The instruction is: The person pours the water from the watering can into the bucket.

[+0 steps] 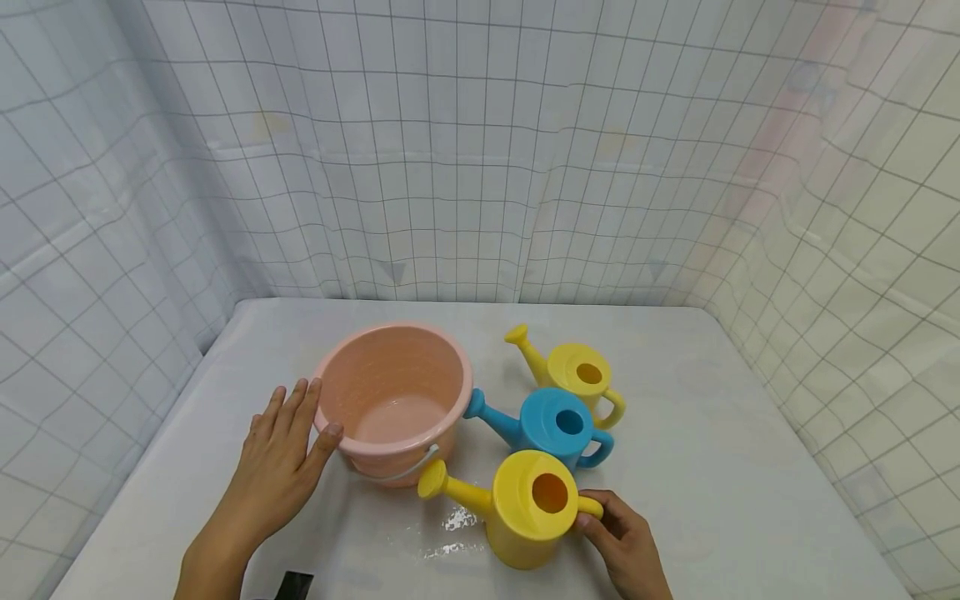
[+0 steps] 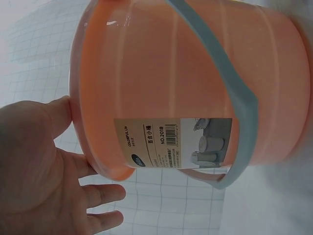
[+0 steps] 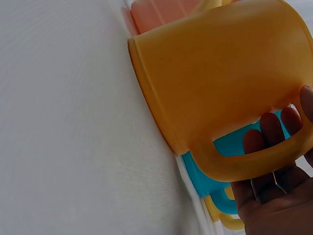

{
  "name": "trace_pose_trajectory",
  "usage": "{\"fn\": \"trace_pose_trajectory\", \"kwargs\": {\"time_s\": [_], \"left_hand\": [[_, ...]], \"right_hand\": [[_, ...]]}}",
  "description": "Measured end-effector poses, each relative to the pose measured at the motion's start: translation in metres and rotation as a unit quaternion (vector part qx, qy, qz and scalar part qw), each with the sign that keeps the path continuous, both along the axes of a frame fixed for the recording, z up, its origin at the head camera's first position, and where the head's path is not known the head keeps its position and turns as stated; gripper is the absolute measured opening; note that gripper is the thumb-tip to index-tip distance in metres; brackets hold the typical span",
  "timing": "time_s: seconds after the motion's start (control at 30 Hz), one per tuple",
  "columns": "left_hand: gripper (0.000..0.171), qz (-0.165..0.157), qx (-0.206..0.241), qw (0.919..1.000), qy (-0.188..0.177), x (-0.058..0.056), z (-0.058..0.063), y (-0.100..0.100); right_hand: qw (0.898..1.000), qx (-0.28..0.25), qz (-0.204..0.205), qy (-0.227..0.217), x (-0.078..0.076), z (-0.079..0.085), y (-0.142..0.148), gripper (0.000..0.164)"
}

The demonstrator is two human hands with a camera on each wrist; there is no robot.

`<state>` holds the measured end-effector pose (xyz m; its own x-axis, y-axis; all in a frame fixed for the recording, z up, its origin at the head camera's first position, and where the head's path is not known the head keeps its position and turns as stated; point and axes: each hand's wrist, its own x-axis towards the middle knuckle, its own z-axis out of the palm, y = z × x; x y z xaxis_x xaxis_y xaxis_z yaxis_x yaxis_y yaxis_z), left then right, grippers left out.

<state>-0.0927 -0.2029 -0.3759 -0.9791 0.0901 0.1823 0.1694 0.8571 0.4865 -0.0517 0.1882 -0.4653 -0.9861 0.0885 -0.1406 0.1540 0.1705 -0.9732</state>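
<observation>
Right hand [image 1: 628, 542] gripped the near yellow plastic watering can [image 1: 513, 527]; left hand [image 1: 279, 465] at the pink plastic bucket [image 1: 390, 358].
The right hand's fingers were curled through the can's looped handle; the can was upright, nearest of three on the white table [image 1: 720, 442], its spout pointing toward the left edge. Behind it stood a blue plastic watering can [image 1: 537, 425], spout tip at the bucket's rim, and beyond that, closer to the table's far edge, a second yellow plastic watering can [image 1: 562, 367]. The bucket stood upright left of the cans, toward the far left corner, its grey bail handle [image 2: 247, 122] hanging down past a printed paper label [image 2: 171, 143]. The left hand's fingers were straight and slightly spread, thumb and forefinger touching the rim. Shiny patches [image 1: 459, 518] marked the tabletop beside the near can.
</observation>
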Motion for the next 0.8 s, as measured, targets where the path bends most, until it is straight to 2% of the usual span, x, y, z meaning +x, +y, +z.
{"fn": "trace_pose_trajectory", "kwargs": {"time_s": [0.4,0.8], "left_hand": [[0.067,-0.003,-0.001,0.9999,-0.011,-0.0002,0.0014,-0.0004],[0.067,-0.005,-0.002,0.9999,-0.015,0.0005,0.0009,-0.0006]], "right_hand": [[1.000,-0.022,-0.016,0.013,0.0010,0.0015,-0.0022,0.025],[0.998,-0.049,-0.037,-0.008,0.0019,0.0008,-0.0046,0.030]]}}
